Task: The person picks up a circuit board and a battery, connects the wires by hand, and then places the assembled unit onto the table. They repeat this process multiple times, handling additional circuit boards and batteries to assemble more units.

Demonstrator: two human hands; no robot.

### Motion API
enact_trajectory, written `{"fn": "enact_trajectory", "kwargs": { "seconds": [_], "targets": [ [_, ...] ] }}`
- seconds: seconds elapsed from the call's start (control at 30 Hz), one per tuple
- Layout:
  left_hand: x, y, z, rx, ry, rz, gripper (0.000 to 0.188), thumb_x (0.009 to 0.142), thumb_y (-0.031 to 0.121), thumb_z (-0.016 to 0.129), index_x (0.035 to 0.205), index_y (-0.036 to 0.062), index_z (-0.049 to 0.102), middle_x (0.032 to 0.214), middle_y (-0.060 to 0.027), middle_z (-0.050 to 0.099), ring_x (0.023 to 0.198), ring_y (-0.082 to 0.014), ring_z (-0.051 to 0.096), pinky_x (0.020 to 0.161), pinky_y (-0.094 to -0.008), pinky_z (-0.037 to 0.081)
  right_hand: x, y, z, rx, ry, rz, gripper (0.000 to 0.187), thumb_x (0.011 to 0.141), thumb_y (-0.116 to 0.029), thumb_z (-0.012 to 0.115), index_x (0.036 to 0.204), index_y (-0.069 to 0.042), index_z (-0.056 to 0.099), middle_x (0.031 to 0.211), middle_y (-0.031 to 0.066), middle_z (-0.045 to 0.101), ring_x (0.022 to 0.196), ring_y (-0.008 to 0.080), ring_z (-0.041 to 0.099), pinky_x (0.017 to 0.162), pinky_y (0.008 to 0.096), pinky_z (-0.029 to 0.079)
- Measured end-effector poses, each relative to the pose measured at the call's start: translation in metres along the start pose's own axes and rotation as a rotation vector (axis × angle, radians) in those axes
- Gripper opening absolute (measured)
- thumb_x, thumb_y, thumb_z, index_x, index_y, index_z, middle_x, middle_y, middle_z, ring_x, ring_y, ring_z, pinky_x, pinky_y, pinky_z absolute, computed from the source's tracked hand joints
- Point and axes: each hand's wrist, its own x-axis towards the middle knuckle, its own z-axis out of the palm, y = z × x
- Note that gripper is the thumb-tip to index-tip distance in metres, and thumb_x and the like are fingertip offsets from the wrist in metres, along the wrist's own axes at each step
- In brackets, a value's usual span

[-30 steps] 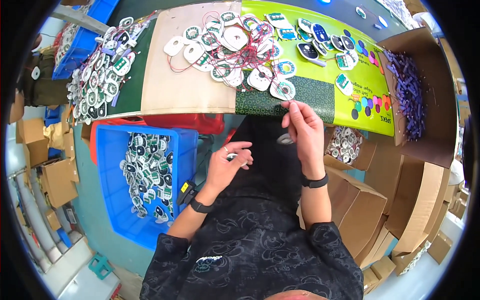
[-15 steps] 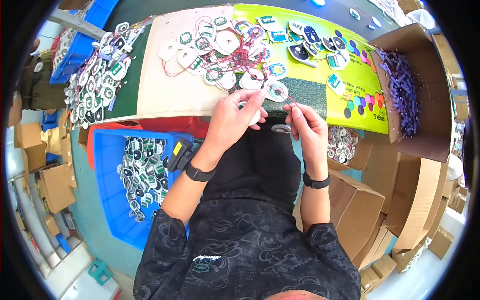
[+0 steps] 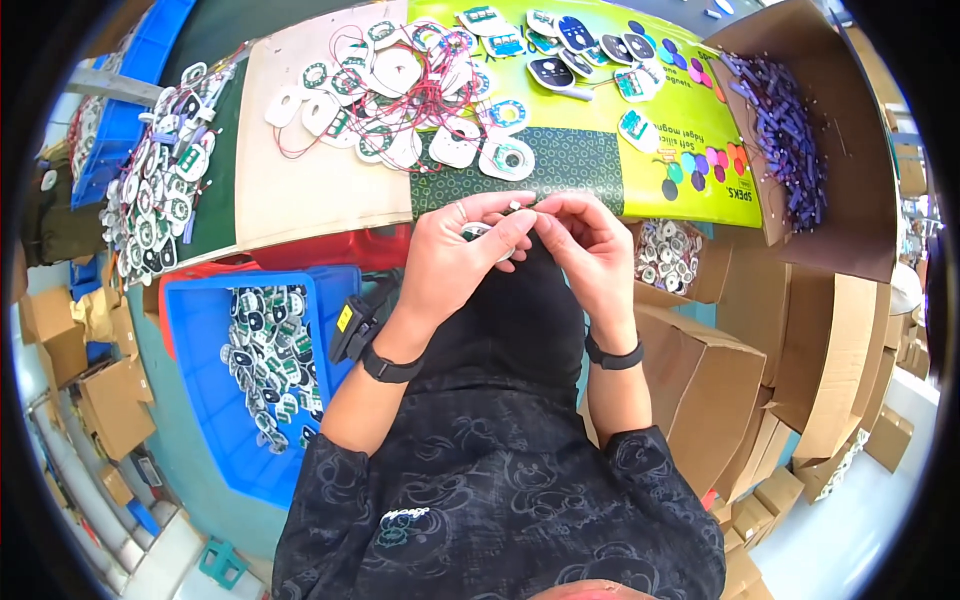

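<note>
In my left hand (image 3: pixel 450 255) is a small round white part with a green circuit board (image 3: pixel 474 231), mostly covered by the curled fingers. At my left thumb and index fingertips shows a tiny whitish piece (image 3: pixel 515 206), too small to name. My right hand (image 3: pixel 590 245) is closed in a pinch right beside it, the fingertips of both hands nearly touching; what it pinches is too small to make out. Just beyond the hands, a white part with a round board (image 3: pixel 507 158) lies on the table edge, by a tangle of white parts with red wires (image 3: pixel 445 85).
Dark-faced white parts (image 3: pixel 575 60) lie on the yellow-green sheet. A cardboard box of purple cylinders with wires (image 3: pixel 785 140) stands right. At left are a heap of wired boards (image 3: pixel 165 180) and, lower, a blue bin (image 3: pixel 210 400) of parts. Another carton (image 3: pixel 668 255) holds white rings.
My right hand has moved left and up to meet my left hand's fingertips. The white part that hung below it no longer shows. The whole view has shifted slightly.
</note>
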Motion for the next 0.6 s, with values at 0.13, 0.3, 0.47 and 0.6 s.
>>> {"fn": "enact_trajectory", "kwargs": {
  "seconds": [0.13, 0.3, 0.47, 0.6],
  "targets": [
    [0.001, -0.003, -0.005, -0.001, 0.012, -0.002, 0.026, 0.097, 0.023, 0.064, 0.105, -0.0015, 0.072, 0.078, -0.0083, 0.07, 0.068, -0.0135, 0.068, 0.059, -0.026, 0.056, -0.005, -0.004, 0.0, -0.035, 0.042, 0.026, 0.013, 0.092, -0.003, 0.069, 0.104, 0.001, 0.066, 0.091, -0.0003, 0.067, 0.079, 0.0027, 0.06, 0.069, 0.0179, 0.049],
    [0.001, -0.002, -0.001, 0.015, 0.054, -0.06, 0.028, 0.096, 0.025, 0.067, 0.101, -0.0017, 0.073, 0.078, -0.0079, 0.071, 0.068, -0.0117, 0.067, 0.059, -0.0249, 0.055, 0.001, 0.001, 0.001, -0.274, 0.039, -0.153, 0.014, 0.088, -0.001, 0.071, 0.102, 0.0, 0.068, 0.088, 0.0015, 0.066, 0.076, 0.0055, 0.061, 0.067, 0.0192, 0.049],
    [0.001, -0.006, 0.004, 0.049, 0.075, -0.048, 0.03, 0.094, 0.027, 0.069, 0.1, -0.0019, 0.074, 0.079, -0.0072, 0.071, 0.068, -0.0095, 0.067, 0.059, -0.0238, 0.055, 0.0, -0.009, 0.002, -0.5, 0.05, -0.298, 0.013, 0.085, 0.002, 0.072, 0.098, 0.0, 0.07, 0.089, 0.0049, 0.064, 0.074, 0.0092, 0.063, 0.064, 0.0218, 0.051],
    [0.003, -0.007, 0.011, 0.037, 0.076, -0.015, 0.028, 0.095, 0.026, 0.069, 0.102, -0.0005, 0.075, 0.079, -0.0069, 0.072, 0.069, -0.0092, 0.067, 0.059, -0.0239, 0.056, -0.002, -0.011, 0.001, -0.533, 0.079, -0.298, 0.013, 0.085, 0.003, 0.072, 0.097, 0.0, 0.07, 0.091, 0.0048, 0.064, 0.075, 0.0089, 0.063, 0.064, 0.0228, 0.052]
  ]
}}
